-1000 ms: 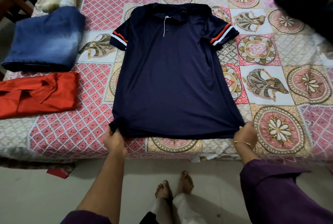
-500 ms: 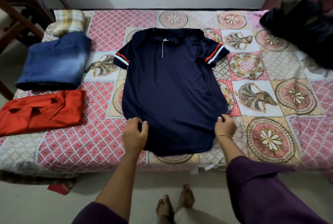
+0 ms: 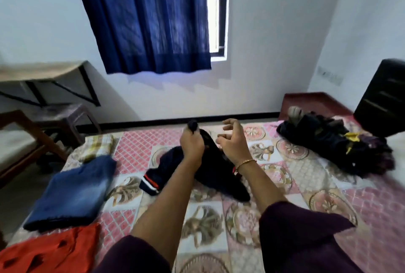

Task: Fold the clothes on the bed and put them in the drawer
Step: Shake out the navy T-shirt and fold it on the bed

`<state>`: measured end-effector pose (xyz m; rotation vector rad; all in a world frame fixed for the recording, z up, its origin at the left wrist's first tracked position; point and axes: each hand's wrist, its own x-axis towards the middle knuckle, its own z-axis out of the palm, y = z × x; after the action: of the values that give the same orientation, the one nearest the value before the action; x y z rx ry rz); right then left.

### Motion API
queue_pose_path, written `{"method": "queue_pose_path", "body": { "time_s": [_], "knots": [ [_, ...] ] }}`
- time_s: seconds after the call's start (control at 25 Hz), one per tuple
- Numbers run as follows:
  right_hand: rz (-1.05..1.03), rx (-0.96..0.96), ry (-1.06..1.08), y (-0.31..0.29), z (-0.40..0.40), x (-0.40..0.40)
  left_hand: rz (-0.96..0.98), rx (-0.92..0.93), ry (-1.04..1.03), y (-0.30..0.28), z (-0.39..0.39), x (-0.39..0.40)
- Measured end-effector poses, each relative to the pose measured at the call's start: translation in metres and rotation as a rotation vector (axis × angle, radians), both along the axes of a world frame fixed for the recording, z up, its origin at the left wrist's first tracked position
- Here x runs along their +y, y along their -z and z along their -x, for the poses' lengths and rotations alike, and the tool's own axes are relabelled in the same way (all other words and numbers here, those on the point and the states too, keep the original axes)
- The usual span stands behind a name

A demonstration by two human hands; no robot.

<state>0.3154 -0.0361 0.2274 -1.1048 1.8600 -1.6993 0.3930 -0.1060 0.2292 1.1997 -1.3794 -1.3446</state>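
The navy polo shirt (image 3: 215,179) lies bunched in the middle of the patterned bed (image 3: 317,202), one striped sleeve cuff sticking out to the left. My left hand (image 3: 191,144) grips a fold of its dark cloth and holds it raised above the bed. My right hand (image 3: 232,141) hovers just to the right of it, fingers spread and loosely curled, holding nothing. Folded blue jeans (image 3: 74,191) and a folded red garment (image 3: 48,250) lie at the bed's left side.
A heap of dark unfolded clothes (image 3: 335,143) sits at the bed's far right, beside a black drawer unit (image 3: 381,99). A folded checked cloth (image 3: 98,146) lies at the far left. A wooden chair (image 3: 24,141) and a stool (image 3: 63,117) stand left of the bed.
The shirt lay flat with both hands at its hem; now it is bunched and lifted by my left hand, my right hand has let go. The view has tilted up toward the window.
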Motion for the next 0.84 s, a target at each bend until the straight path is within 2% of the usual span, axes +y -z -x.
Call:
{"method": "queue_pose_path", "body": {
  "time_s": [0.04, 0.12, 0.2, 0.32, 0.44, 0.52, 0.64, 0.72, 0.84],
  "knots": [
    [0.038, 0.124, -0.003, -0.019, 0.003, -0.001, -0.104, 0.152, -0.039, -0.032, 0.010, -0.008],
    [0.128, 0.345, -0.077, -0.051, 0.007, -0.004, -0.204, 0.291, -0.009, -0.089, 0.026, -0.020],
    [0.230, 0.325, -0.109, -0.086, 0.016, -0.010, -0.275, 0.454, 0.097, -0.142, 0.035, -0.014],
    [0.335, 0.155, -0.090, -0.139, 0.024, -0.018, -0.200, 0.588, 0.193, -0.205, 0.033, 0.005],
    [0.332, 0.273, 0.029, -0.186, 0.028, -0.024, -0.104, 0.624, 0.266, -0.247, 0.023, 0.013],
    [0.290, 0.389, 0.189, -0.213, 0.035, -0.030, -0.020, 0.532, 0.264, -0.263, 0.013, 0.008],
    [0.227, 0.408, 0.300, -0.240, 0.050, -0.040, 0.224, 0.340, 0.003, -0.263, -0.002, -0.020],
    [0.191, 0.272, 0.268, -0.244, 0.061, -0.053, 0.319, 0.231, -0.121, -0.257, -0.011, -0.046],
    [0.133, 0.000, 0.252, -0.237, 0.085, -0.079, 0.378, -0.051, -0.117, -0.237, -0.014, -0.100]
  ]
}}
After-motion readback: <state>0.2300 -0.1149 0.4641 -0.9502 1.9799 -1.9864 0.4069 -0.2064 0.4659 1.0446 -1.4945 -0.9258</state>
